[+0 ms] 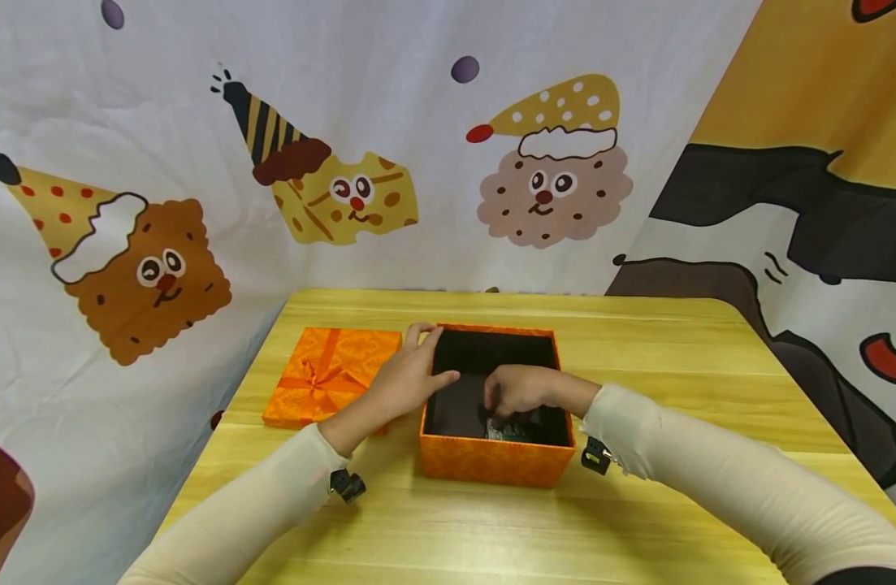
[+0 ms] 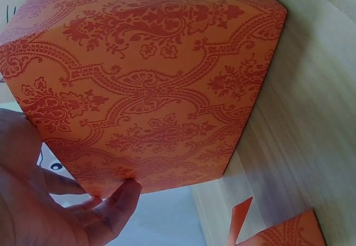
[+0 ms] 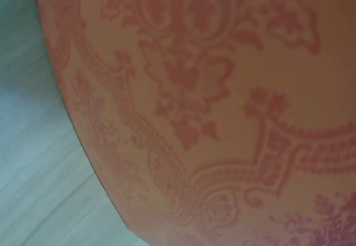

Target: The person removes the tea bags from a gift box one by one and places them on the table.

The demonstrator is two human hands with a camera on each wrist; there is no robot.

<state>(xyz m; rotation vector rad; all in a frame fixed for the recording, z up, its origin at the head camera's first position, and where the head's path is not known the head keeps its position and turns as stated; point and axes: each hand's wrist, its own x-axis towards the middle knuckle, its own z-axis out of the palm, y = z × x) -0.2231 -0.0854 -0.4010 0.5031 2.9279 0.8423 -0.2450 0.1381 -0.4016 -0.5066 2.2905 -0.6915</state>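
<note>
1. Orange damask gift box (image 1: 491, 463): on wood-grain table (image 1: 652, 357), opening upward, near wall toward 6 o'clock; foreshortening obscures long axis.
2. Left hand (image 1: 404, 380): grasps box wall near 10 o'clock, thumb inside.
3. Right hand (image 1: 524, 388): inside box, fingers bent down beside shiny packet (image 1: 508, 431), 6 o'clock; cannot tell whether grasping.
4. Bow-tied lid (image 1: 301, 396): box's 9 o'clock.

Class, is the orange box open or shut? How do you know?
The orange box is open: its lid lies beside it on the table, and the right hand is inside.
</note>
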